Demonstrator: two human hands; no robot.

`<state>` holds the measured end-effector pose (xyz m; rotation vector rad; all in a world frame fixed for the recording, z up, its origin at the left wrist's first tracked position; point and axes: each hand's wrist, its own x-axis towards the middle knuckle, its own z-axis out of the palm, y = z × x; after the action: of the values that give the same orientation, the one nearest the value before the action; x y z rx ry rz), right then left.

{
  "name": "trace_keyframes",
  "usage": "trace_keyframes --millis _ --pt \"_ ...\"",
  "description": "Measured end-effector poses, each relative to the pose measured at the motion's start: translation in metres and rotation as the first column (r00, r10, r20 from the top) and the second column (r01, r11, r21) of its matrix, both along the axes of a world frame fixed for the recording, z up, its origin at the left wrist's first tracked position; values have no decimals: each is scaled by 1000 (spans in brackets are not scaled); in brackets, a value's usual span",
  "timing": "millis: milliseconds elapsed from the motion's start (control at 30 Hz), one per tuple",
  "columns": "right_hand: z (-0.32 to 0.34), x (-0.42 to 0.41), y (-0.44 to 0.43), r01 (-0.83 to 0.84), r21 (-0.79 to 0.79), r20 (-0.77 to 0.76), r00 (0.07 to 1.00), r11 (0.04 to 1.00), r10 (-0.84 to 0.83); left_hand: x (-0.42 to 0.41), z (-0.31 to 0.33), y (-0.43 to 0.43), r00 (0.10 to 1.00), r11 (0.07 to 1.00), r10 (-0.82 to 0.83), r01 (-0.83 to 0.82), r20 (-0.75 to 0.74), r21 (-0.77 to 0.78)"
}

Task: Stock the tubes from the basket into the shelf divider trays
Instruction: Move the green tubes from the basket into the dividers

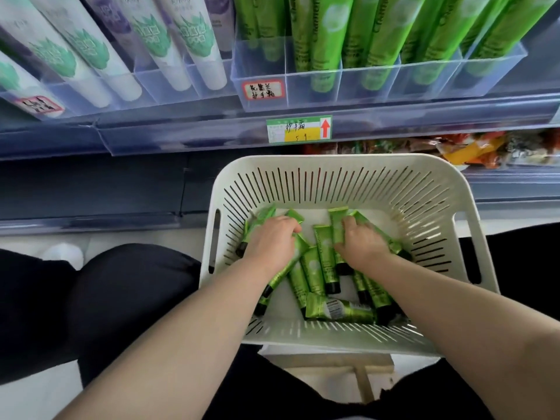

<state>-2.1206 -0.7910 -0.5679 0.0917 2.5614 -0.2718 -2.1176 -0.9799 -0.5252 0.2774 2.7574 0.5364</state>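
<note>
The small green plastic tubes with black caps [315,268] lie loose and crisscrossed on the floor of the white slotted plastic basket [363,177]. They are heaped toward its near wall, and a strip of floor along the far wall is bare. The left hand [269,237] curls its fingers round one tube by the left wall. The right hand [362,242] curls over another near the middle. Beyond the basket's far rim, the clear plastic shelf divider tray [357,95] holds upright green tubes [381,34] in its slots, and the leftmost slot has open room at its front. The neighbouring clear tray [157,89] holds white tubes with green leaf print [157,43].
</note>
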Motion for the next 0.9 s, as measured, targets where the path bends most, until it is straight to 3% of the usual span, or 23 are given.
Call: trace_keyframes --millis 200,333,467,667,900 --pt "-5 -5 -12 250 -156 16 968 955 -251 -4 -3 1 1000 999 -2 1 11 42" --pt "0 -7 -9 132 -122 35 991 984 -129 -2 -4 -1 1000 1000 10 -11 29 15" --pt "10 -4 -2 141 -238 61 990 961 -130 1 -6 -1 996 999 0 4 87 -41" --pt "36 -7 4 182 -339 -48 977 923 -210 4 -18 14 985 984 -67 91 156 -154" --pt "62 -2 19 -3 -301 -193 979 954 -57 5 -28 30 980 953 -74 125 186 -275"
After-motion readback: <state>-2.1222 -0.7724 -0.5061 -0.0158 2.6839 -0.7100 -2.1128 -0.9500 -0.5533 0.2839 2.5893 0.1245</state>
